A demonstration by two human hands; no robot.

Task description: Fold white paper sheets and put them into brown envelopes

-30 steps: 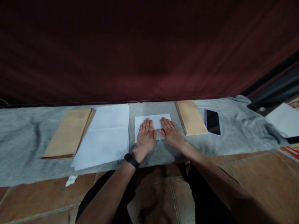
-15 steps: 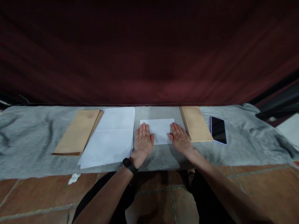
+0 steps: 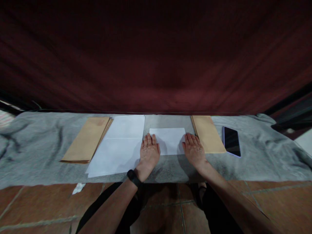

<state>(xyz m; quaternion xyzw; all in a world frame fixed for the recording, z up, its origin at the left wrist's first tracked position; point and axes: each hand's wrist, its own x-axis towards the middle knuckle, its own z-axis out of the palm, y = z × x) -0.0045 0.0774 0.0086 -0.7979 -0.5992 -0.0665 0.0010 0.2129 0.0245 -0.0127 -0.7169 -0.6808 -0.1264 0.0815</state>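
A small white sheet of paper [image 3: 169, 139], which looks folded, lies flat on the grey cloth in front of me. My left hand [image 3: 149, 152] rests palm down at its left edge, fingers stretched forward and thumb out. At the right edge my right hand [image 3: 194, 150] lies palm down too, its fingers extended. Neither hand grasps anything. Beside my left hand is a stack of larger white sheets [image 3: 119, 152] with a crease across the top one. A pile of brown envelopes [image 3: 211, 136] sits just right of my right hand, close to its fingers.
Another pile of brown envelopes [image 3: 85, 139] lies at the left. A phone [image 3: 231, 141] with a purple edge is at the right. Grey cloth [image 3: 268, 156] covers the low surface, and a dark red curtain [image 3: 156, 71] hangs behind it. A white scrap [image 3: 78, 188] lies on the tiled floor.
My hands have moved slightly apart, from the front face of the small sheet out to its side edges. The whole view has shifted a little.
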